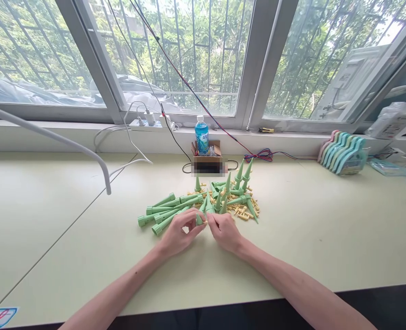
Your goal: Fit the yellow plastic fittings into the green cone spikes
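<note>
My left hand (180, 233) pinches a small green plastic cone (199, 219) just above the pale green table (309, 238). My right hand (225, 230) is closed against it, holding a small yellow peg (205, 222) at the cone's end. Right behind my hands lies a row of finished green spikes (166, 210) on their sides. To their right stand several upright green cones (239, 181) among scattered yellow pegs (244, 213).
A blue drink bottle (202, 135) stands in a small cardboard box (208, 160) at the back. A white power strip (147, 121) and cables run along the windowsill. A stack of pastel plastic pieces (343, 153) sits far right. A white tube (51, 135) arches over the left.
</note>
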{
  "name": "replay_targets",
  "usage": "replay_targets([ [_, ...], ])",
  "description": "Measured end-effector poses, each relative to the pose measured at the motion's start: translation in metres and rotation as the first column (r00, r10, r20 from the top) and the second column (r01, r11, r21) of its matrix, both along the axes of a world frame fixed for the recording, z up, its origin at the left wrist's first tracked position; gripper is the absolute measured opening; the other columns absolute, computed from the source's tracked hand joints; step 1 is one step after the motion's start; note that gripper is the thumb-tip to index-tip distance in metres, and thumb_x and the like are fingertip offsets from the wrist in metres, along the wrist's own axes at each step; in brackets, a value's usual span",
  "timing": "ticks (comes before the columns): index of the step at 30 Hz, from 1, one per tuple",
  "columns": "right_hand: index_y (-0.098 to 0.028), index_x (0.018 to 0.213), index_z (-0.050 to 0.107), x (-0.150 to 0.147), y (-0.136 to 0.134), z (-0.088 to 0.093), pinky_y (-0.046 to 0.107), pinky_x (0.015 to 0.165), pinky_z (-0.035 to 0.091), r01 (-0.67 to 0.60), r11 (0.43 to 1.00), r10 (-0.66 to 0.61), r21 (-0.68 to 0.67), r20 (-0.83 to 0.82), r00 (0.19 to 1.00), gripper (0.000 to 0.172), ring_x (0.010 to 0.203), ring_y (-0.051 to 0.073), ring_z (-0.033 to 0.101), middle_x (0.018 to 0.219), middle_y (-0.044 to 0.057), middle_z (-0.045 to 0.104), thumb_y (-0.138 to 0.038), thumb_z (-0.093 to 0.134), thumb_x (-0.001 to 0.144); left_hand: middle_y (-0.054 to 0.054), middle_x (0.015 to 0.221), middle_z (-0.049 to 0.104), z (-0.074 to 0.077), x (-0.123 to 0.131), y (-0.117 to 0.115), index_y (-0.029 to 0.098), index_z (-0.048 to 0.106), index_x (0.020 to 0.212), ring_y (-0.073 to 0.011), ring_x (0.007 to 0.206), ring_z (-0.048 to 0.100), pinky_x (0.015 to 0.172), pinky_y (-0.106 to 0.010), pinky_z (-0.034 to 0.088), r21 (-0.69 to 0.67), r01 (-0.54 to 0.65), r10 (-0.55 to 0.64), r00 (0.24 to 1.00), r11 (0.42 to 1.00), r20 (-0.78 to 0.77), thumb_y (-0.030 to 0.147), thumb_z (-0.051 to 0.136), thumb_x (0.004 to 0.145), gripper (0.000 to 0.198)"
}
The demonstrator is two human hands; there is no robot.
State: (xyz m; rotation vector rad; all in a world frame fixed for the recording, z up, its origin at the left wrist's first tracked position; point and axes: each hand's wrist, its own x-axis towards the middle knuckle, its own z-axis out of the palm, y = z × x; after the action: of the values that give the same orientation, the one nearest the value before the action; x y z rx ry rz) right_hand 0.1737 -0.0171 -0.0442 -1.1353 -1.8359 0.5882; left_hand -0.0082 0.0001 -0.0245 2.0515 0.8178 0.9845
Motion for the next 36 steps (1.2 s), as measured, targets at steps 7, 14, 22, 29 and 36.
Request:
replay_targets([
  [7,-0.020,0.066,0.045,0.002,0.002,-0.003,0.024,0.052,0.031,0.050,0.999,-0.049,0.008,-0.119,0.992,0.046,0.049,0.011,0.042,0.057,-0.002,0.049,-0.040,0.034,0.106,-0.009,0.119,0.054,0.007,0.001,-0.003,0.023,0.065,0.115,-0.0133,0.081,0.062,0.061,-0.024,0.057,-0.021,-0.017,0.019,0.995,1.000,0.097,0.022,0.060,0.093,0.023],
  [14,-0.020,0.068,0.047,0.002,-0.002,0.001,0.023,0.051,0.031,0.086,0.993,-0.069,0.086,-0.191,0.979,0.047,0.049,0.011,0.041,0.057,-0.003,0.047,-0.044,0.033,0.106,-0.002,0.085,0.055,0.009,0.001,0.000,0.018,0.056,0.091,-0.0107,0.060,0.059,0.046,-0.022,0.050,-0.255,-0.026,0.093,0.962,0.967,0.257,0.040,0.057,0.097,0.024],
  [22,-0.020,0.071,0.049,0.005,0.001,0.000,0.023,0.053,0.032,0.009,0.997,0.006,0.081,-0.176,0.984,0.044,0.051,0.011,0.040,0.058,-0.004,0.046,-0.044,0.036,0.105,0.002,0.066,0.053,0.000,-0.002,0.005,0.017,0.046,0.073,-0.0085,0.045,0.051,0.044,-0.022,0.042,-0.349,0.063,-0.028,0.994,0.935,0.106,0.050,0.054,0.096,0.041],
  [29,-0.020,0.070,0.045,0.006,0.002,-0.001,0.023,0.052,0.031,-0.015,0.997,0.028,0.076,-0.178,0.984,0.041,0.051,0.010,0.040,0.059,-0.003,0.048,-0.039,0.038,0.105,0.003,0.076,0.045,-0.001,-0.002,0.005,0.018,0.048,0.078,-0.0107,0.064,0.056,0.053,-0.020,0.050,-0.208,-0.018,0.024,0.999,0.978,0.029,0.041,0.066,0.089,0.032],
  [36,-0.021,0.062,0.041,0.004,-0.001,0.001,0.025,0.051,0.033,0.020,0.999,-0.014,0.037,-0.151,0.988,0.048,0.047,0.011,0.041,0.054,-0.002,0.045,-0.039,0.031,0.106,-0.001,0.084,0.052,-0.001,-0.002,0.004,0.016,0.061,0.086,-0.0114,0.068,0.056,0.060,-0.023,0.053,-0.124,-0.006,0.007,1.000,0.992,0.005,0.039,0.066,0.090,0.023],
])
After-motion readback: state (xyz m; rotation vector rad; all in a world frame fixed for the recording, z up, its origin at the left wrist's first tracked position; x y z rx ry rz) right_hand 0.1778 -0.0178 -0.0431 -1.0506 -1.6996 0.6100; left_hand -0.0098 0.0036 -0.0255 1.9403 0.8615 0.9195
